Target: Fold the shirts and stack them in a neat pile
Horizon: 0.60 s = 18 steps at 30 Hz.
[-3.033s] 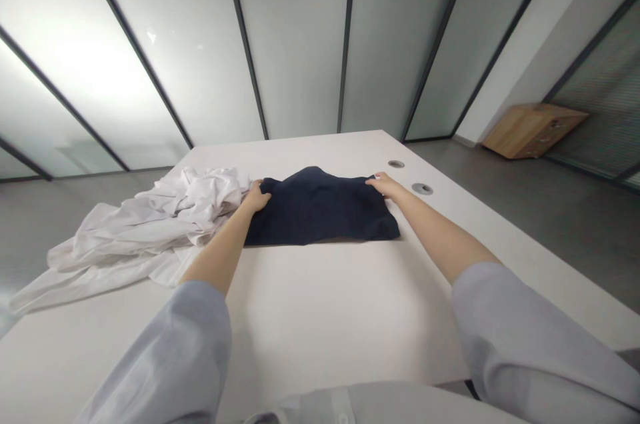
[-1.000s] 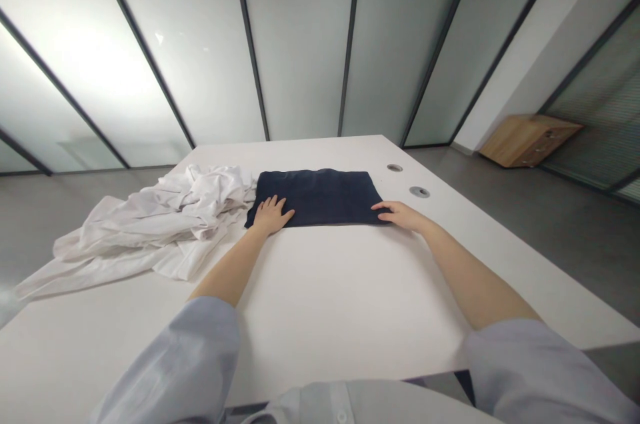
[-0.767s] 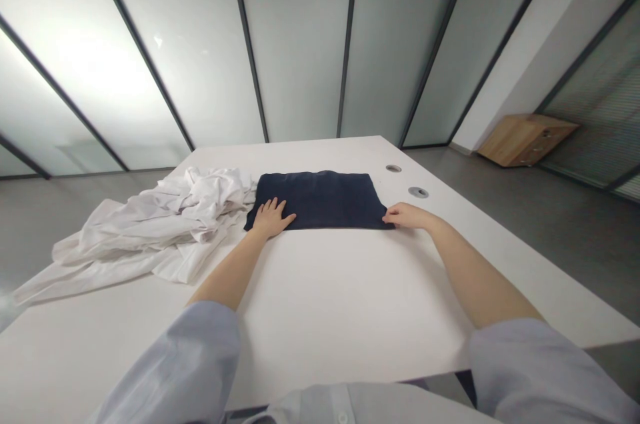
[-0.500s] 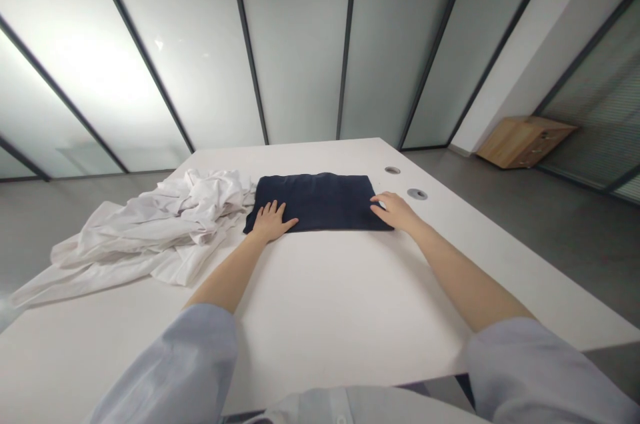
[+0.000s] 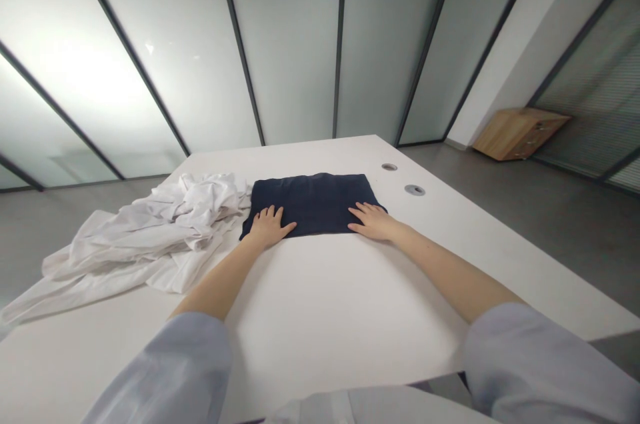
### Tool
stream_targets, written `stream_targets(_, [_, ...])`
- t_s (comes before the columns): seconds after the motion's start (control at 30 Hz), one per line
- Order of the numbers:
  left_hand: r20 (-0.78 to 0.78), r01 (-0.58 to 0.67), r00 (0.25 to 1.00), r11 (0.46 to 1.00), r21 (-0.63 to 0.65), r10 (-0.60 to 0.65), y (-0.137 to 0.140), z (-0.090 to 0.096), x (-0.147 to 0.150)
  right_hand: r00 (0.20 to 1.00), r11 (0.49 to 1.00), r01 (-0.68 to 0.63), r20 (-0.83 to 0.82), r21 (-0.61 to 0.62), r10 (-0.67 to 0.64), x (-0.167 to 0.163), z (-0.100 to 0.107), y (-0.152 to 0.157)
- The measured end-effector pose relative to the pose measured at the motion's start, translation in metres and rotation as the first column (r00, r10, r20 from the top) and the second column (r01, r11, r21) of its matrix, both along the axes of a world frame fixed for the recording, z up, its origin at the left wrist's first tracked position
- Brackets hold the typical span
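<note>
A dark navy cloth, folded into a flat rectangle, lies on the white table. My left hand rests on its near left corner, palm down and fingers spread. On the near right corner lies my right hand, also flat with its fingers apart. Neither hand grips the fabric. What kind of garment or cloth it is cannot be made out from the folds.
A crumpled heap of white cloth covers the table's left side and hangs toward its edge. Two round cable grommets are set in the tabletop on the right. A wooden drawer cabinet stands on the floor beyond, near frosted glass panels.
My right hand has moved left from the cloth's right edge and now lies flat on its near right corner. My left hand stays spread on the near left corner.
</note>
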<state>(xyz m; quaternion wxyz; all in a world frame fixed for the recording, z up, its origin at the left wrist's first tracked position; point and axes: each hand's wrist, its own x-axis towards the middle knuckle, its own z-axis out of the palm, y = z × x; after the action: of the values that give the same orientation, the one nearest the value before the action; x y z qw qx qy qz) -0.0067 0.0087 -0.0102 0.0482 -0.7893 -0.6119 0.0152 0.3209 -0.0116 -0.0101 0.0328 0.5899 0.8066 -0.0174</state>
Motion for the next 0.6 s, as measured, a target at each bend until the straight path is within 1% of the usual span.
stream_targets(0.17, [-0.054,0.058,0.997,0.997,-0.059,-0.061,-0.023,0.014,-0.006,0.990,0.992,-0.126,0.065,0.029,0.124,-0.007,0.024,-0.022])
stream_targets(0.3, [-0.073,0.086,0.992,0.985,-0.151,-0.098,-0.039,0.031,-0.011,0.978,0.984,-0.173,0.110,-0.037,0.176,-0.008,0.041,-0.037])
stream_targets(0.37, [-0.067,0.104,0.991,0.984,-0.141,-0.115,-0.039,0.037,-0.007,0.979,0.985,-0.160,0.113,-0.068,0.167,-0.009,0.047,-0.037])
stream_targets(0.43, [-0.039,0.139,0.989,0.988,-0.061,-0.142,-0.032,0.038,0.004,0.986,0.989,-0.147,0.081,-0.026,0.148,-0.016,0.051,-0.027])
stream_targets(0.5, [0.012,0.167,0.986,0.985,0.037,-0.168,-0.017,0.034,0.022,0.990,0.987,-0.138,0.012,0.081,0.138,-0.030,0.050,-0.010])
stream_targets(0.53, [0.042,0.168,0.984,0.984,0.063,-0.171,-0.007,0.031,0.033,0.991,0.984,-0.124,-0.030,0.129,0.129,-0.039,0.048,0.001])
stream_targets(0.6, [0.099,0.142,0.984,0.988,0.058,-0.147,0.014,0.021,0.053,0.992,0.984,-0.063,-0.101,0.164,0.080,-0.060,0.039,0.024])
